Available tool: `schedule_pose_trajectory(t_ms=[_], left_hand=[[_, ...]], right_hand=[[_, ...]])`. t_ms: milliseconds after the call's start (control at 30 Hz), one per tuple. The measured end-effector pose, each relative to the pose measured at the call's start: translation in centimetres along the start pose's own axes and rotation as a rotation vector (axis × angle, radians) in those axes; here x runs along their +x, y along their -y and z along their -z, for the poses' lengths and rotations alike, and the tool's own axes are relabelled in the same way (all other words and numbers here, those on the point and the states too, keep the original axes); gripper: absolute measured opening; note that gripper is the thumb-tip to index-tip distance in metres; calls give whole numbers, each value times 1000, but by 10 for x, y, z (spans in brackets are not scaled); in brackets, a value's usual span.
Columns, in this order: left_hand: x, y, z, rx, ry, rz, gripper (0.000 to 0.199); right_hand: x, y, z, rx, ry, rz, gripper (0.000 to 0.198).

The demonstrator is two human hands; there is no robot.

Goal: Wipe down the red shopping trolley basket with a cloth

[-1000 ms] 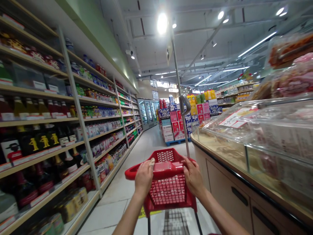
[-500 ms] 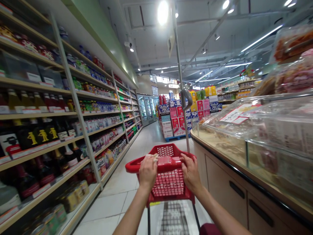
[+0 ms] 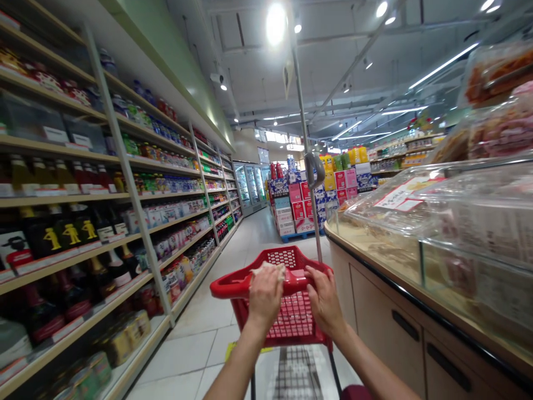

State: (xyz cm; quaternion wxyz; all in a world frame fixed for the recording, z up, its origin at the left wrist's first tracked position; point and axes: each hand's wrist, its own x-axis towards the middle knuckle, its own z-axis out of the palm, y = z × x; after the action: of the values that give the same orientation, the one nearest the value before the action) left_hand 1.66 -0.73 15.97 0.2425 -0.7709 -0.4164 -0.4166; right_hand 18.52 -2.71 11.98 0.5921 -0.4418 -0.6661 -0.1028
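Note:
A red shopping cart (image 3: 293, 314) stands right in front of me, its mesh basket visible below the handle. My left hand (image 3: 265, 300) presses a crumpled pale cloth or tissue (image 3: 281, 272) onto the red handle (image 3: 228, 286), near its middle. The fingers are curled over the bar, and part of the cloth is hidden under them. Just to the right, my right hand (image 3: 325, 300) grips the handle's right end with bent fingers. A small gap of handle shows between the two hands.
Shelves of bottles and packets (image 3: 179, 216) line the left side. Close on the right is a wooden counter (image 3: 383, 311) with clear plastic food packs (image 3: 400, 200). Stacked boxes (image 3: 300, 208) stand ahead beyond a metal pole (image 3: 306, 122). Tiled floor (image 3: 187, 339) runs along the aisle.
My left hand has slid right along the handle with the cloth, closer to my right hand. My right hand stays at the handle's right end. The cart has shifted very slightly.

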Motion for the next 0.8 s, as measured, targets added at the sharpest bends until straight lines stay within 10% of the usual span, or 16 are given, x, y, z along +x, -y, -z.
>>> schedule_pose_trajectory(t_ms=[133, 333, 533, 700, 800], left_hand=[[1, 1, 0, -37, 49, -118, 28], [-17, 64, 20, 108, 2, 301, 31], [-14, 14, 3, -30, -18, -40, 29], [3, 4, 1, -19, -12, 154, 31], [13, -23, -10, -57, 105, -3, 29]], right_hand=[[0, -4, 4, -7, 20, 3, 38], [0, 0, 4, -1, -7, -9, 37], [-2, -4, 4, 12, -14, -20, 36], [-1, -5, 6, 29, -3, -39, 37], [0, -4, 4, 7, -10, -30, 37]])
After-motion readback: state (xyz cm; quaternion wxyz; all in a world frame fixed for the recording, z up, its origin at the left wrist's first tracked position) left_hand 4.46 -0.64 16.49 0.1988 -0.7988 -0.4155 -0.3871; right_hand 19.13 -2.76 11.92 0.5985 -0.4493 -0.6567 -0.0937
